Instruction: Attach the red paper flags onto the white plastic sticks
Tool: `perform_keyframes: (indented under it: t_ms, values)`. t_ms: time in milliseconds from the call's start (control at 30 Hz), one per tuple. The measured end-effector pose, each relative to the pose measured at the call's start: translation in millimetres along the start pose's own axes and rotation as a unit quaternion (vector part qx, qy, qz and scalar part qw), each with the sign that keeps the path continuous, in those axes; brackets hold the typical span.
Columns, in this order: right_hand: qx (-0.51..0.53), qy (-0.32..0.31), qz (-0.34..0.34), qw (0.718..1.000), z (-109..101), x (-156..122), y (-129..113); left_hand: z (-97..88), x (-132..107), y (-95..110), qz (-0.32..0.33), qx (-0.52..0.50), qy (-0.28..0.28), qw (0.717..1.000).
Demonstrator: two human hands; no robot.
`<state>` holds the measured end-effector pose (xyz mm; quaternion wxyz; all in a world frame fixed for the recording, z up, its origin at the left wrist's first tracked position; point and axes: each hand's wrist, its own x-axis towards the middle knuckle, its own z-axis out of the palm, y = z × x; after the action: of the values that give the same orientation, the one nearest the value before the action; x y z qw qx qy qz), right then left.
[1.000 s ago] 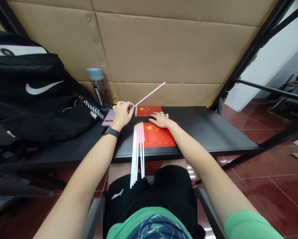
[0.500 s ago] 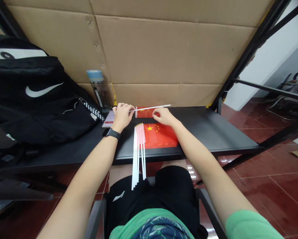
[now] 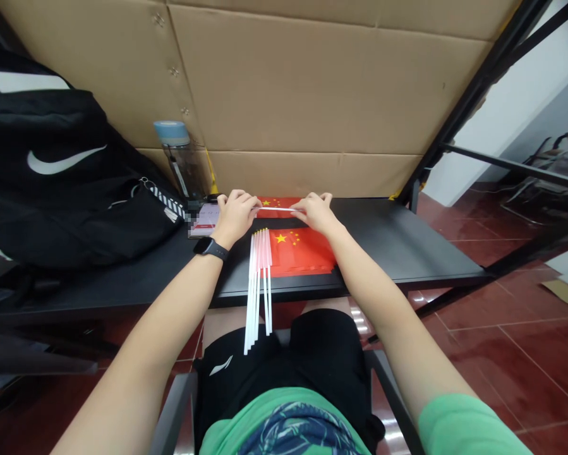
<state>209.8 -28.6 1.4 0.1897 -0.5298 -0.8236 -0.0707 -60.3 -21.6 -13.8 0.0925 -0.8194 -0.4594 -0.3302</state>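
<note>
1. On my feed the stick [image 3: 277, 208] runs level between the two hands, over the back flag [image 3: 284, 215], near the rear edge of the surface [image 3: 407, 246]; whether it touches that flag I can't tell. I take it as my clock's centre.
2. Left hand [image 3: 237, 215]: grip pinching the stick toward its left end. Right hand [image 3: 318, 213]: grip pinching it toward the right end.
3. Nine o'clock: the phone [image 3: 204, 221], just beside the left hand, then the bulky bag [image 3: 51, 189], which crowds that side.
4. Ten o'clock: the bottle [image 3: 184, 164], upright near the cardboard [image 3: 288, 95] that closes off twelve.
5. Two o'clock: a black post [image 3: 471, 98].
6. Between five and six: the flag pile [image 3: 302, 253], flat, its white sticks [image 3: 258, 303] pointing toward six, past the front edge.
7. One second ago the stick slanted up toward two and the right hand lay on the flags; half a second ago the stick's tip poked out beyond that hand. Now I see it held on both sides. The pile lies as it did.
</note>
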Motion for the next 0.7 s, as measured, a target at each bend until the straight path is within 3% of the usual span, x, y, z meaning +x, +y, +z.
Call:
perform_keyframes:
  t_ms: [167,267,367,433,600,700]
  values:
    - [0.013,-0.022,-0.055,0.998,2,2,-13,1.4,-1,1,0.013,0.000,-0.005,1.000]
    - [0.001,-0.050,-0.035,0.998,5,6,-15,-0.8,-2,6,0.014,0.001,0.004,1.000]
    - [0.004,-0.033,0.069,0.997,-1,5,6,-2.6,-2,10,0.006,-0.010,0.041,0.999]
    - [0.022,-0.030,0.159,0.987,-10,-2,32,-1.1,-2,8,0.000,-0.020,0.030,0.999]
    - [0.100,-0.049,0.342,0.933,-28,-37,103,13.6,-3,-9,-0.008,-0.046,-0.118,0.992]
    - [0.111,-0.040,0.401,0.908,-26,-53,129,22.1,-3,-17,-0.013,-0.056,-0.173,0.983]
